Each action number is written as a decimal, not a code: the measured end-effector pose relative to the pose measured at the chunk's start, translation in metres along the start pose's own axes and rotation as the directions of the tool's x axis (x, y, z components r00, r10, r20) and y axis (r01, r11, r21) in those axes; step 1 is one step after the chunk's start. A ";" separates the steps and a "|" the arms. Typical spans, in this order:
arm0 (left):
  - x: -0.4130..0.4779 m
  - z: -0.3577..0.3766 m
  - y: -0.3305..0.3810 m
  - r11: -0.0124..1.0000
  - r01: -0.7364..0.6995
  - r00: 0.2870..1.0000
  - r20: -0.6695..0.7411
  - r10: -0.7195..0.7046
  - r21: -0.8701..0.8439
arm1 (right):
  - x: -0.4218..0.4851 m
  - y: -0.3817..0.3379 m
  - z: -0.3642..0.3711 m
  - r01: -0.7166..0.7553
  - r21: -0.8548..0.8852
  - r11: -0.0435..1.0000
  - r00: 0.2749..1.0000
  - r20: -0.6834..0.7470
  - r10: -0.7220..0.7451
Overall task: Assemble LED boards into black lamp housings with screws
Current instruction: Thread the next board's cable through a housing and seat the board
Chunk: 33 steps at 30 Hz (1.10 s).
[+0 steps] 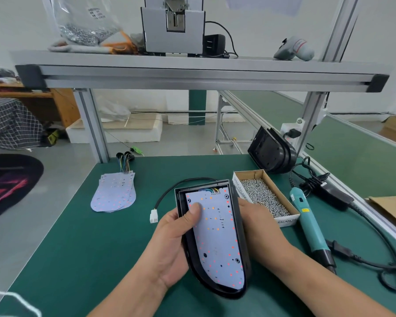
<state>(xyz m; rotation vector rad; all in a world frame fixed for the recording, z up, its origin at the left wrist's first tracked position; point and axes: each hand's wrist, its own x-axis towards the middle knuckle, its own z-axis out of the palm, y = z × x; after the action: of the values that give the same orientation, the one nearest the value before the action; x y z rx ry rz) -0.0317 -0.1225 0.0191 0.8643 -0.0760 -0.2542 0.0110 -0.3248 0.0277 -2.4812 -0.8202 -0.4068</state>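
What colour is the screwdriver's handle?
The screwdriver handle is teal, seen in the head view.

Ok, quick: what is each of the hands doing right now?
Left hand: holds the housing, thumb pressing on the LED board.
Right hand: grips the housing's right side, fingers hidden behind it.
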 end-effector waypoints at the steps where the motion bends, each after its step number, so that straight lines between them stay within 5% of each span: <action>1: -0.001 0.001 0.000 1.000 -0.001 1.000 0.001 0.001 0.004 | 0.000 0.000 0.000 0.007 0.004 1.000 1.000 -0.010 -0.007; 22: -0.006 0.007 0.005 0.999 0.004 1.000 0.031 -0.005 0.039 | -0.002 0.009 0.002 0.081 0.013 0.997 0.995 -0.055 -0.080; 28: -0.002 0.004 0.002 0.997 0.079 0.996 -0.041 -0.079 -0.023 | -0.006 0.009 -0.001 0.072 0.008 0.997 0.997 -0.018 -0.071; 33: 0.004 -0.004 0.004 0.972 0.164 0.972 -0.141 -0.188 -0.168 | -0.001 0.014 0.000 0.031 -0.073 0.997 0.989 -0.139 -0.041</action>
<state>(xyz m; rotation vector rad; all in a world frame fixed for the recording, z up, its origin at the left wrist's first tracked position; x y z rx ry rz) -0.0267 -0.1181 0.0190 0.7337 0.1662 -0.3532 0.0185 -0.3352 0.0222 -2.4716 -0.8068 -0.6263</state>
